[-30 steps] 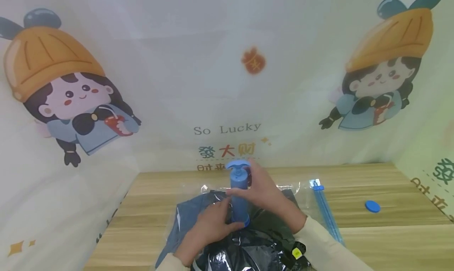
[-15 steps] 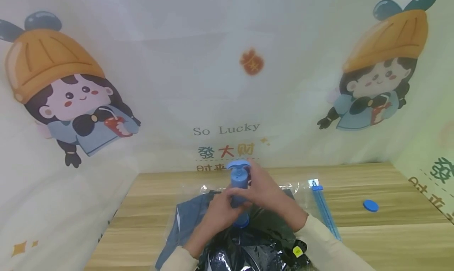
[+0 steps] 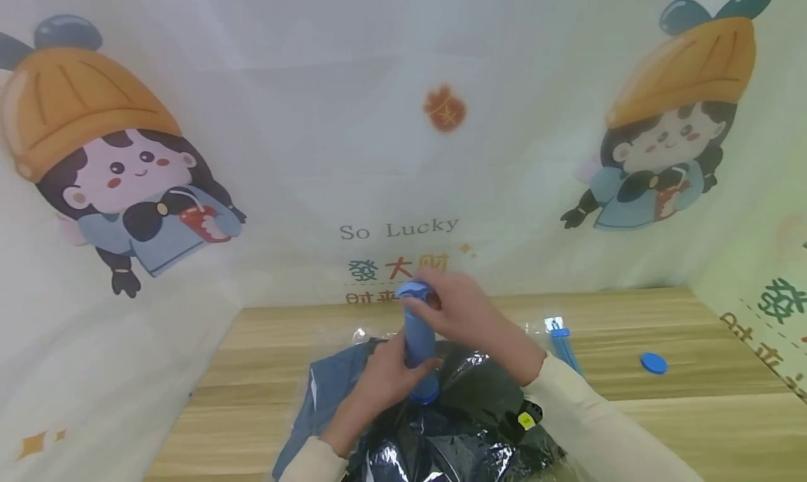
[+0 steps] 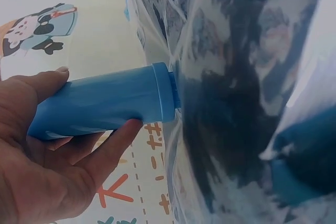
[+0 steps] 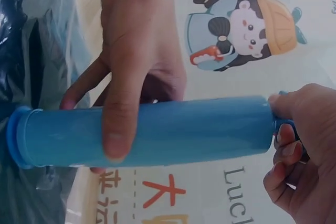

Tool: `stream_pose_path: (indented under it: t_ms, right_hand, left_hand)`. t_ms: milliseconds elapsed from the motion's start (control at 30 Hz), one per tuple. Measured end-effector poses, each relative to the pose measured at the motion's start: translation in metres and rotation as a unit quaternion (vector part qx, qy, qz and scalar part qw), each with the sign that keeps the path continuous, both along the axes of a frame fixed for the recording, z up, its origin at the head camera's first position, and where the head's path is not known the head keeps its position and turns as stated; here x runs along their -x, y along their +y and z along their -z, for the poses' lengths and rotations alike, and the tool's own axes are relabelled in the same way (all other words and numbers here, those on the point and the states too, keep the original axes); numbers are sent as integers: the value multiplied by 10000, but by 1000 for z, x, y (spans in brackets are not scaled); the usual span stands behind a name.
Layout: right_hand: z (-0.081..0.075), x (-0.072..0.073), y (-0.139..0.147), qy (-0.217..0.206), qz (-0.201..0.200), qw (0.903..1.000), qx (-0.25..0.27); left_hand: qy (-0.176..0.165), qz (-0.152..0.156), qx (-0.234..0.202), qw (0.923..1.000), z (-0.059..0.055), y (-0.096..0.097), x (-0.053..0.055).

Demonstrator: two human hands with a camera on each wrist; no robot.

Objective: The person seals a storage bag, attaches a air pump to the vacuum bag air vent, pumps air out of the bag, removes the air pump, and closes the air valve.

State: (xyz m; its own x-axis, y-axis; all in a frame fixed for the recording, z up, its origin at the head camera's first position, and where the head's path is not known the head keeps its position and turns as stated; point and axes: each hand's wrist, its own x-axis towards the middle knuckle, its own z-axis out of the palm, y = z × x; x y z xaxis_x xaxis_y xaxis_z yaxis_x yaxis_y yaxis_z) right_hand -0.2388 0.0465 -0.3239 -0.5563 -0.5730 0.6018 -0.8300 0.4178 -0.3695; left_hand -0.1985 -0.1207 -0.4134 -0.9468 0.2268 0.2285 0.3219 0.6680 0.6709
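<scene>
A blue hand pump (image 3: 419, 342) stands upright on a clear plastic storage bag (image 3: 473, 436) with dark clothing inside. My left hand (image 3: 386, 371) grips the pump's barrel, thumb on one side and fingers on the other. In the right wrist view, that thumb lies across the barrel (image 5: 205, 132). My right hand (image 3: 463, 310) holds the handle at the top, which its fingers mostly cover. The left wrist view shows the pump's collar (image 4: 166, 93) set against the bag film, with a narrower ribbed part meeting it.
A round blue cap (image 3: 653, 363) lies on the wooden table (image 3: 712, 440) to the right. Along the bag's right edge runs a blue zip strip with a slider (image 3: 560, 332). A printed cloth (image 3: 302, 153) hangs behind and at the sides.
My left hand first rose along the barrel, then sits slightly lower again. My right hand has shifted from around the pump's upper part to over its handle. The bag stays in place.
</scene>
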Motion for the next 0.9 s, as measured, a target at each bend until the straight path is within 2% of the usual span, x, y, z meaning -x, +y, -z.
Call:
stream_pose_path:
  t_ms: [267,400,500,700,900]
  right_hand:
    - [-12,-1,-3,597,202,9969,-468]
    - [-27,0,-3,1070,352,9904,-803]
    - [-40,1,-2,1288,299,9871,-908]
    - [-68,0,-1,1386,347,9840,-1067]
    - [-105,-2,-1,1308,463,9833,-1177]
  left_hand:
    - [-59,47,-11,10000,2,1,1]
    - [-45,36,23,10000,1,1,2]
    - [-77,3,82,9999,1,2,3]
    - [-207,-23,118,9997,1,3,3]
    - [-346,-57,92,9993,1,3,3]
